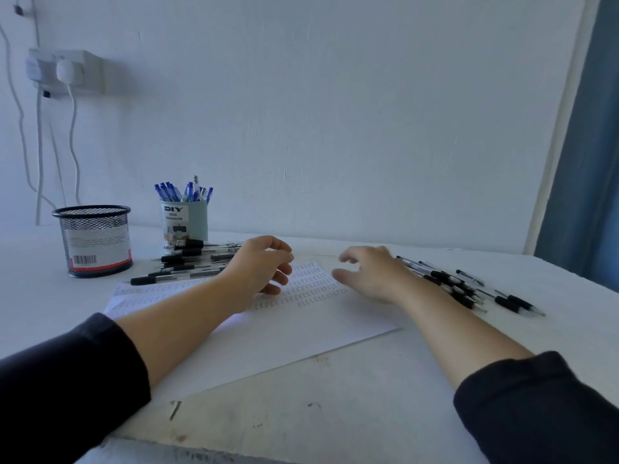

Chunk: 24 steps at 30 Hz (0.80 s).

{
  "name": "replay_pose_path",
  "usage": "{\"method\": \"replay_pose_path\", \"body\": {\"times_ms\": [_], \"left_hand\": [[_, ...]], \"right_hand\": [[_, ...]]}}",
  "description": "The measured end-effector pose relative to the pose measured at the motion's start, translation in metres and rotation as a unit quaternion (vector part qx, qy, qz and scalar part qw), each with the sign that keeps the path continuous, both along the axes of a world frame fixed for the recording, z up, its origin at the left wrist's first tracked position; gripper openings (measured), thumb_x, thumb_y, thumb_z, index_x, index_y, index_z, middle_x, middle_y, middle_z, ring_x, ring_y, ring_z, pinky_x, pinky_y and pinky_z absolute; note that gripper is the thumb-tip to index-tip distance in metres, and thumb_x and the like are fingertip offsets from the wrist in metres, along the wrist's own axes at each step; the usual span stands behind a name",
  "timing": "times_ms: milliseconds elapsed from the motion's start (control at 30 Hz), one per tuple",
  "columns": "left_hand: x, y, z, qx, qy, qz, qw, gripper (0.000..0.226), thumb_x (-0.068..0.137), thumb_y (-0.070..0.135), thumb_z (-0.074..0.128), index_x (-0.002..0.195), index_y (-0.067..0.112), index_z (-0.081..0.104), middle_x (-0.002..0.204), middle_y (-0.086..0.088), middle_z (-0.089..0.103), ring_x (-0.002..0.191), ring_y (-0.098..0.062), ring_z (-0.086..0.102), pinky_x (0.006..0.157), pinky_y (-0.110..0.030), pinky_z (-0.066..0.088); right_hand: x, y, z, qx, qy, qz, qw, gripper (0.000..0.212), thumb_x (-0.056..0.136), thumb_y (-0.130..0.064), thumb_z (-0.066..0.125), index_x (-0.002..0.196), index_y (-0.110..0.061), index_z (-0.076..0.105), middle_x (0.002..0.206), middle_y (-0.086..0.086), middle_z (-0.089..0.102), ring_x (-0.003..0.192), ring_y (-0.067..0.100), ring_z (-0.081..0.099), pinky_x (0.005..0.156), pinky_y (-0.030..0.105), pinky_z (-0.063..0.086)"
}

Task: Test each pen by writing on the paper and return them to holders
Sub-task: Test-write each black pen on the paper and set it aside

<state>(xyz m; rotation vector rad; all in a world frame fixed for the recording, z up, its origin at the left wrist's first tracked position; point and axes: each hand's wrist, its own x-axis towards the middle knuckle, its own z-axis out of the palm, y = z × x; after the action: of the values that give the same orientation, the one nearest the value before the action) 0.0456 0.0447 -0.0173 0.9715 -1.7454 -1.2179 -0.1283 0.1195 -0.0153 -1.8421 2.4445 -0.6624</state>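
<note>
A white sheet of paper (301, 333) with rows of small pen marks lies on the table in front of me. My left hand (258, 269) hovers over its far left part with fingers loosely curled, holding nothing. My right hand (371, 276), blurred, hangs over the paper's right edge with fingers spread and nothing in them. A pile of black pens (191, 262) lies left of my left hand. Another scatter of black pens (469, 286) lies just right of my right hand. A black mesh holder (95, 241) stands at the left, and a pale green holder (186, 221) behind the left pile carries blue pens.
The white table (301, 413) has scuffed marks and its front edge near the bottom. A wall socket with plugs and hanging cables (63, 72) is on the wall at upper left. A blue curtain (589, 162) hangs at the right edge.
</note>
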Motion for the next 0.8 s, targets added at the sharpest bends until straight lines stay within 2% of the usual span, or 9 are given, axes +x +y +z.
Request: {"method": "replay_pose_path", "body": {"times_ms": [133,200,267,333,433,533,600,700,800], "left_hand": [[0.01,-0.008,0.012,-0.001,0.026,-0.002,1.0,0.008,0.094,0.008,0.053,0.093,0.008,0.062,0.077,-0.009,0.062,0.062,-0.018,0.058,0.053,-0.026,0.048],[0.02,-0.014,0.023,0.011,0.056,-0.011,0.998,0.008,0.093,0.007,0.054,0.092,0.007,0.062,0.076,-0.01,0.062,0.061,-0.019,0.058,0.053,-0.027,0.048],[0.036,-0.026,0.033,-0.019,0.045,0.015,0.999,0.008,0.093,0.007,0.056,0.09,0.009,0.063,0.076,-0.009,0.063,0.062,-0.018,0.058,0.054,-0.027,0.05],[0.051,-0.042,0.036,-0.12,-0.057,0.08,0.988,0.01,0.091,0.005,0.058,0.085,0.011,0.064,0.075,-0.007,0.064,0.064,-0.017,0.059,0.059,-0.031,0.053],[0.069,-0.062,0.029,-0.246,-0.262,0.131,0.924,0.013,0.087,0.003,0.058,0.086,0.012,0.068,0.077,-0.002,0.063,0.073,-0.02,0.061,0.071,-0.03,0.052],[0.076,-0.073,0.022,-0.245,-0.384,0.12,0.882,0.02,0.085,0.001,0.059,0.079,0.018,0.067,0.086,-0.001,0.064,0.085,-0.018,0.058,0.072,-0.026,0.049],[0.078,-0.074,0.021,-0.235,-0.413,0.113,0.873,0.022,0.084,-0.001,0.056,0.079,0.015,0.069,0.082,0.001,0.062,0.081,-0.015,0.055,0.066,-0.022,0.045],[0.081,-0.074,0.021,-0.214,-0.448,0.112,0.861,0.019,0.084,-0.003,0.054,0.089,0.007,0.07,0.083,0.001,0.058,0.08,-0.015,0.052,0.059,-0.019,0.039],[0.082,-0.074,0.019,-0.196,-0.5,0.094,0.838,0.01,0.084,0.001,0.061,0.09,0.007,0.066,0.085,-0.001,0.059,0.082,-0.017,0.052,0.067,-0.022,0.04]], "right_hand": [[0.018,-0.01,-0.01,0.046,-0.062,0.092,0.993,0.064,0.088,-0.059,0.049,0.143,-0.029,0.036,0.151,0.002,0.034,0.137,0.021,0.035,0.112,0.039,0.029],[0.021,-0.013,-0.011,0.082,-0.049,0.105,0.99,0.069,0.087,-0.061,0.049,0.146,-0.029,0.032,0.154,-0.001,0.029,0.14,0.019,0.03,0.114,0.038,0.025],[0.02,-0.015,-0.013,0.114,-0.022,0.11,0.987,0.071,0.086,-0.061,0.05,0.146,-0.027,0.031,0.154,-0.003,0.028,0.141,0.018,0.027,0.115,0.037,0.024],[0.018,-0.014,-0.013,0.125,-0.016,0.115,0.985,0.069,0.087,-0.058,0.052,0.145,-0.024,0.034,0.153,-0.004,0.031,0.141,0.016,0.029,0.115,0.033,0.024],[0.018,-0.011,-0.013,0.113,-0.038,0.12,0.986,0.067,0.088,-0.054,0.055,0.144,-0.023,0.037,0.151,-0.005,0.035,0.138,0.014,0.033,0.113,0.027,0.025],[0.019,-0.01,-0.012,0.112,-0.05,0.114,0.986,0.066,0.087,-0.053,0.056,0.144,-0.025,0.038,0.151,-0.004,0.035,0.137,0.014,0.035,0.113,0.028,0.026],[0.019,-0.009,-0.012,0.111,-0.054,0.111,0.986,0.065,0.088,-0.053,0.056,0.144,-0.025,0.038,0.151,-0.003,0.034,0.138,0.015,0.033,0.113,0.029,0.026],[0.021,-0.008,-0.011,0.11,-0.028,0.105,0.988,0.062,0.089,-0.053,0.053,0.144,-0.027,0.037,0.151,0.001,0.032,0.142,0.02,0.023,0.115,0.035,0.023],[0.023,-0.008,-0.011,0.115,-0.013,0.097,0.989,0.06,0.09,-0.054,0.051,0.143,-0.03,0.037,0.15,0.002,0.03,0.142,0.023,0.016,0.115,0.039,0.02]]}}
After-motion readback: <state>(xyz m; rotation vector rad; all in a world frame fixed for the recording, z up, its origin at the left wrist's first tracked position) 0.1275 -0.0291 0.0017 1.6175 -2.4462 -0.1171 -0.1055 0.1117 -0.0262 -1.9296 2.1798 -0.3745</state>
